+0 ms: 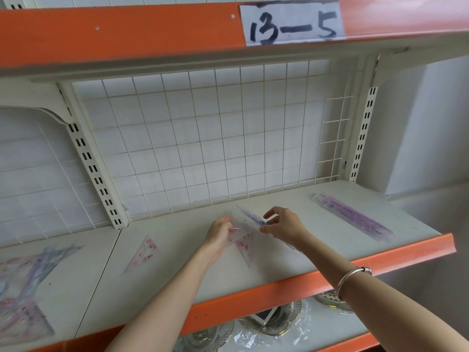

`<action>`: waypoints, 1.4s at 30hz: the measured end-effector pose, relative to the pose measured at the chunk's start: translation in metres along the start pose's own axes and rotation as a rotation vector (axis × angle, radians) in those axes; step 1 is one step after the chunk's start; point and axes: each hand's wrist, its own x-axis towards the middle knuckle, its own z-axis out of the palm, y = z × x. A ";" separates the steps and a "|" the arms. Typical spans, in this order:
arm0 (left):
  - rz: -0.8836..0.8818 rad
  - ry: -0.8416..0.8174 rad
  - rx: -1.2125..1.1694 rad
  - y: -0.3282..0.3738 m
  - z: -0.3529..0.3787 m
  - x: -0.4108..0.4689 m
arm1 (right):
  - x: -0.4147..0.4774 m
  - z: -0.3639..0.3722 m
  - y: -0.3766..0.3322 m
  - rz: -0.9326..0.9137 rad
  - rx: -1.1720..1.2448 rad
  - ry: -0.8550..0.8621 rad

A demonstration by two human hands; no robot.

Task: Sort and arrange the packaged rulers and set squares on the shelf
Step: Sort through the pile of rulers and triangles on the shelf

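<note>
Pink-print set square gripped in left hand; right hand pinches blue-print one, both just above the shelf middle. Step looks like separating types. Next: pink goes beside matching square at left, edges aligned.

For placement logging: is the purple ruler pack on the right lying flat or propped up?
Lying flat: the purple ruler pack rests full-length on the shelf, untouched.

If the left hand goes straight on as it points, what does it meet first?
Probably the clear blue-printed set square in the right hand, just beyond the left hand and its clear pink-printed set square; then the white wire grid. Depth is unclear.
</note>
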 end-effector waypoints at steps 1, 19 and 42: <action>0.030 0.017 0.025 0.001 -0.001 -0.002 | 0.000 0.000 0.001 -0.002 0.011 -0.003; 0.242 -0.033 0.732 -0.013 0.015 -0.008 | 0.002 0.005 0.005 -0.053 -0.084 -0.029; 0.196 0.001 0.097 0.026 0.077 -0.012 | 0.005 -0.071 0.054 0.055 -0.248 0.358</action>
